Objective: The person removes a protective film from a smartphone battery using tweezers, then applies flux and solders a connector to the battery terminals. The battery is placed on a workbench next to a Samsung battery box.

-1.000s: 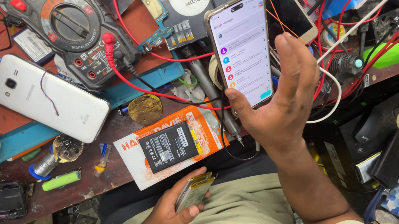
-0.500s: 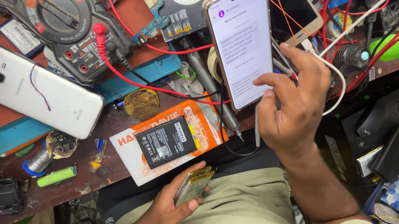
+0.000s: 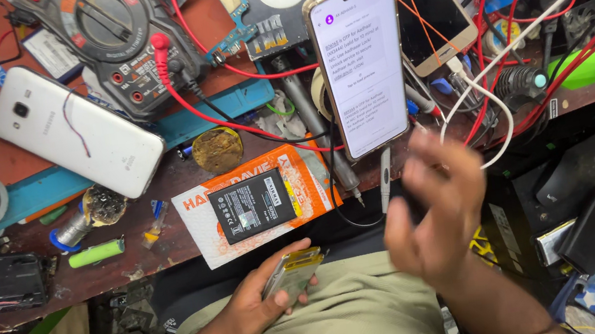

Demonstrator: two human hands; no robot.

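hands at a crowded repair bench: the left hand (image 3: 256, 310) rests on the lap, fingers curled round a small flat metallic phone part with a yellowish edge (image 3: 291, 274), held firmly at its lower end. the right hand (image 3: 435, 221) hangs blurred in the air, fingers spread and holding nothing, just below a tall lit smartphone with a white message screen (image 3: 363, 63), which stands propped at the bench edge, apart from the palm. by the look of it, the step in hand is reading that screen, and any tap on it calls for a short, careful reach upward. just beyond the left hand's grip lies a black rectangular phone battery (image 3: 252, 205) on an orange and white printed packet (image 3: 260, 208). further off to the left sits a white smartphone lying face down (image 3: 76, 129), and past it a grey dial multimeter (image 3: 112, 30). red and white test leads (image 3: 491, 95) trail beside the lit phone, the likeliest snag for a reaching hand.
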